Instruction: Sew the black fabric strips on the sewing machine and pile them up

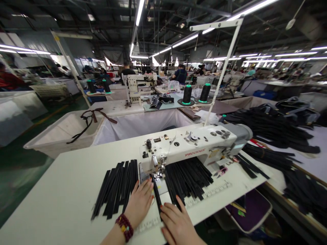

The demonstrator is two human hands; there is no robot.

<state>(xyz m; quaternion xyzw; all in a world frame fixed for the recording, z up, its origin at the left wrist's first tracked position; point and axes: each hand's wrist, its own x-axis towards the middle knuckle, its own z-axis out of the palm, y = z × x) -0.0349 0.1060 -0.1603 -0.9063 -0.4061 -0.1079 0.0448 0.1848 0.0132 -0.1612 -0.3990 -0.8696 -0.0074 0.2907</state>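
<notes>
A narrow black strap point(156, 194) runs from under the needle of the white sewing machine point(194, 144) toward me. My left hand point(140, 202) lies flat on the table just left of it, fingers stretched toward the presser foot. My right hand point(176, 223) rests at the strap's near end, fingers extended and touching it. A fan of black straps point(116, 187) lies left of my left hand. Another pile of black straps point(189, 177) sits under the machine arm to the right.
The white table point(63, 197) stretches left. Two black thread cones point(196, 93) stand behind the machine. A heap of black straps point(270, 129) covers the right bench. A white bin point(63, 131) with a dark strap sits beyond. Other people work at distant stations.
</notes>
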